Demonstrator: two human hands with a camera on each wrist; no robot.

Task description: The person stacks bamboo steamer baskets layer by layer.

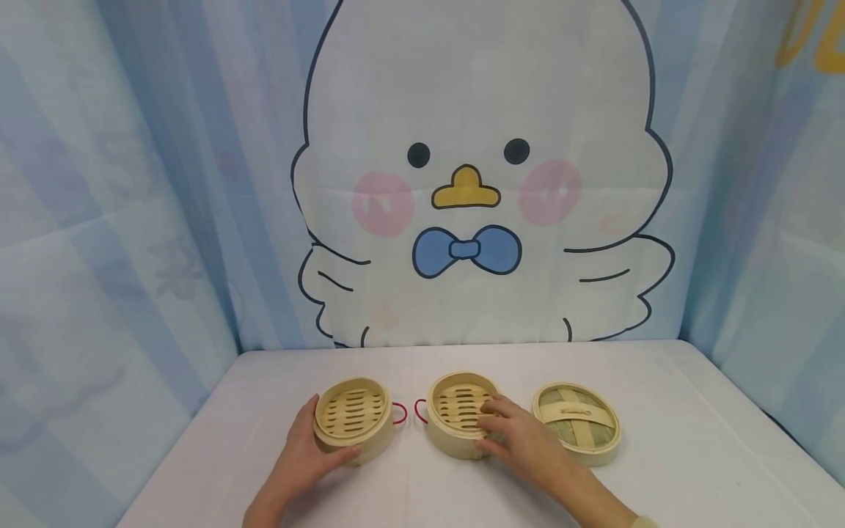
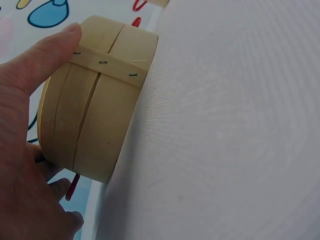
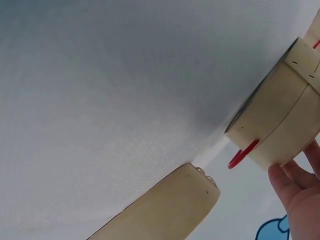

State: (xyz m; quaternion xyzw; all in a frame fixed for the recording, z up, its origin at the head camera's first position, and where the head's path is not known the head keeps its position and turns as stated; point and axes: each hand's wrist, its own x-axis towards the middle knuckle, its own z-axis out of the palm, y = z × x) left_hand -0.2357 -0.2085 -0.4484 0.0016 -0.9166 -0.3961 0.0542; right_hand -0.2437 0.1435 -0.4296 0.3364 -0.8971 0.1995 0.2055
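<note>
Two round bamboo steamer baskets with slotted bottoms stand side by side on the table. My left hand (image 1: 305, 456) grips the left steamer basket (image 1: 379, 442), its thumb along the near wall and its fingers round the left side. In the left wrist view the thumb presses beside a stapled strip on that basket's wall (image 2: 107, 120). My right hand (image 1: 528, 445) reaches over the right side of the middle steamer basket (image 1: 452, 444), with loosely spread fingers. Fingertips touch its rim in the right wrist view, near a red loop handle (image 3: 243, 154).
A woven bamboo steamer lid (image 1: 581, 419) lies right of the middle basket, close to my right forearm. The white tablecloth (image 1: 409, 506) covers the table. Behind it hangs a curtain (image 1: 475, 308) with a cartoon bird, and blue-white curtains (image 1: 99, 257) flank both sides.
</note>
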